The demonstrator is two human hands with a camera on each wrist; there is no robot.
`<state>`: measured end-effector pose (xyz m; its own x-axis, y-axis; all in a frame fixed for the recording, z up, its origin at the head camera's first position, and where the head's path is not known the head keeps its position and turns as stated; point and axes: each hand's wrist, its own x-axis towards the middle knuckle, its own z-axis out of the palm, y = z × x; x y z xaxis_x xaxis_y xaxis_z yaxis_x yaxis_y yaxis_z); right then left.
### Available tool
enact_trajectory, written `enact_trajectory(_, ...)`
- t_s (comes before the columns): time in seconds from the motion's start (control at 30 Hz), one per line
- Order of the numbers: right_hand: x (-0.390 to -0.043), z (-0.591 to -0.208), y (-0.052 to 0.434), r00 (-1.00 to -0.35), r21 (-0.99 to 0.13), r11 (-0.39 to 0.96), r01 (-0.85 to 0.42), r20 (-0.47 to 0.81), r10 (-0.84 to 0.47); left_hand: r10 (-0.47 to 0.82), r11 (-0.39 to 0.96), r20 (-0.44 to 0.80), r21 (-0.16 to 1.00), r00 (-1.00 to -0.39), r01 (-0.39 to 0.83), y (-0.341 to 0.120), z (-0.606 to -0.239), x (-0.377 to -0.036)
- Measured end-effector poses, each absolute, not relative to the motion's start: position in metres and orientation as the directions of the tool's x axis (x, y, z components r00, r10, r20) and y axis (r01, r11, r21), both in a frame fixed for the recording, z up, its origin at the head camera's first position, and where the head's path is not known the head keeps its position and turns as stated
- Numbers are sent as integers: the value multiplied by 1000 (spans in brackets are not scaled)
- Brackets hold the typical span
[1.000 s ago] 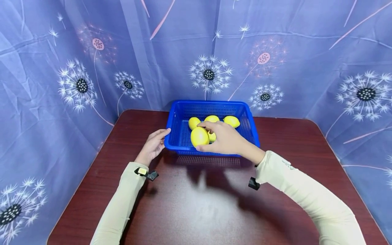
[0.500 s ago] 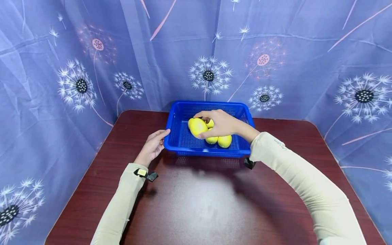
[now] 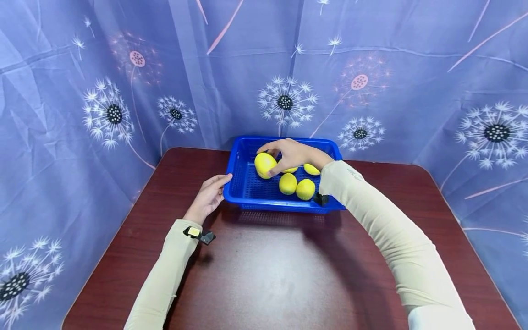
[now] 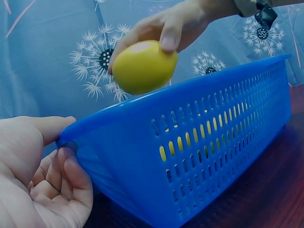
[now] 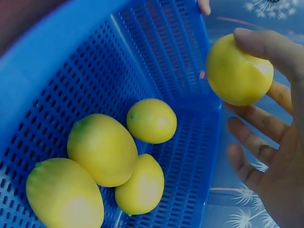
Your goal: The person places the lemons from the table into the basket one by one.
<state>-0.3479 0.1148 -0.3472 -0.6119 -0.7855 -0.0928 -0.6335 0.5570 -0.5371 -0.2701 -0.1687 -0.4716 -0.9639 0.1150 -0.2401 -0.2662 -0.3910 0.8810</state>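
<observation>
My left hand [image 3: 209,195] grips the left end of a blue perforated plastic basket [image 3: 272,201], thumb along the rim and fingers curled beneath. My right hand [image 3: 290,153] pinches a yellow lemon [image 3: 265,165] between thumb and fingers, over the basket's left part. In the left wrist view this lemon [image 4: 145,67] shows above the rim. Several other lemons lie inside the basket: two near the front wall, one lemon [image 3: 288,183] beside another lemon [image 3: 305,189]. Behind them, one lemon [image 3: 311,169] is partly covered by the right wrist, and a further lemon [image 3: 290,170] by the hand.
The basket stands at the back of a dark red-brown table [image 3: 264,266]. A blue curtain [image 3: 231,68] with dandelion prints hangs right behind and along both sides. Bare tabletop stretches between the basket and the person.
My right hand has carried the lemon toward the back of the basket, uncovering the lemons near the front wall. My left hand keeps its grip on the basket's left rim.
</observation>
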Motion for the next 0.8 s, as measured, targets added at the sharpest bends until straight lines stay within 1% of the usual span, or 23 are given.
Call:
enact_trajectory(0.13,-359,-354,113,-607,-512,572,-641,-118,-786,127,-382,-233,886,-964,-264,-167,-472,-270)
enact_trajectory(0.3,-369,-364,113,-604,-495,603,-626,-182,-776,126,-359,-241,893,-962,-270,-167,-473,-270)
enact_trajectory(0.5,-375,-370,109,-608,-453,634,-626,-225,-761,125,-347,-231,901,-965,-261,-169,-473,-271)
enact_trajectory(0.8,-375,-380,92,-565,-430,642,-634,-309,-765,120,-376,-236,888,-964,-264,-171,-474,-273)
